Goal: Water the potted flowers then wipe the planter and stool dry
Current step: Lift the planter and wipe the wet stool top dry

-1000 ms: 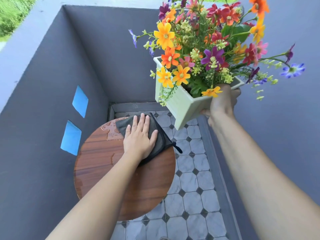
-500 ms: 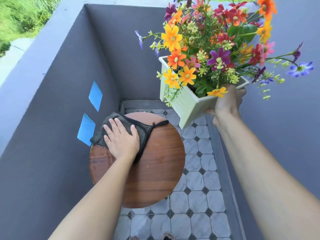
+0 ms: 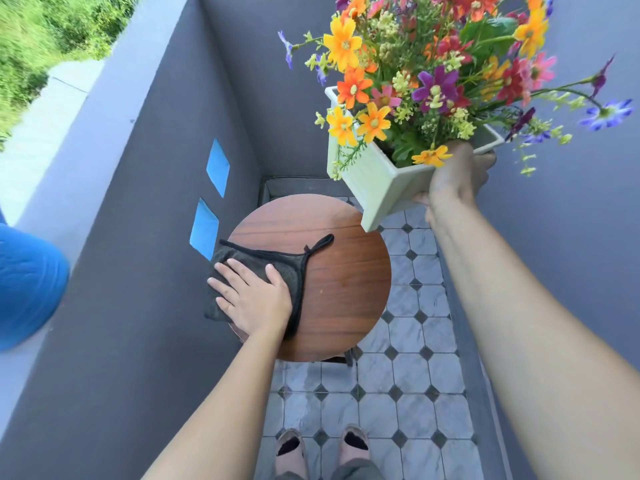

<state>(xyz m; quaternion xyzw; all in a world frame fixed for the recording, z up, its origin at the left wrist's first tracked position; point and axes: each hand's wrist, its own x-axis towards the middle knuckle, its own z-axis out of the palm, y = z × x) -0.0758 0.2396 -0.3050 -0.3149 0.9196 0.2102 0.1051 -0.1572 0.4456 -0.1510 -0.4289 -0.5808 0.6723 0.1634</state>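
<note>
Wood-grain stool top (image 3: 346, 271): round, bare across centre and right edge. Cleared of the planter, presumably to leave the whole surface open for wiping. Wetness not discernible on the bare part.
Dark cloth (image 3: 277, 265): spread flat at left edge of stool top, one corner overhanging that edge, hanging loop trailing toward centre.
Left hand (image 3: 256, 299): palm down on cloth, fingers straight and spread apart, pressing rather than gripping. Posture suited to broad drying strokes.
Right hand (image 3: 453, 178): holding planter aloft, fingers clamped round its near right side, fingertips partly hidden beyond the rim.
Planter (image 3: 377, 181): pale green, square, tapering to base. Tilted, lifted clear above far right edge of stool top, touching only the right hand. Probably kept up until the wood beneath is dry, then due back on it.
Planter contents, flowers (image 3: 433, 81): dense orange, red, purple and yellow blooms with foliage, spilling past every rim. Soil and water hidden.
Tiled floor (image 3: 415, 375): grey, beneath the stool. Likely catch for any drip from the tilted, top-heavy, one-handed hold.
</note>
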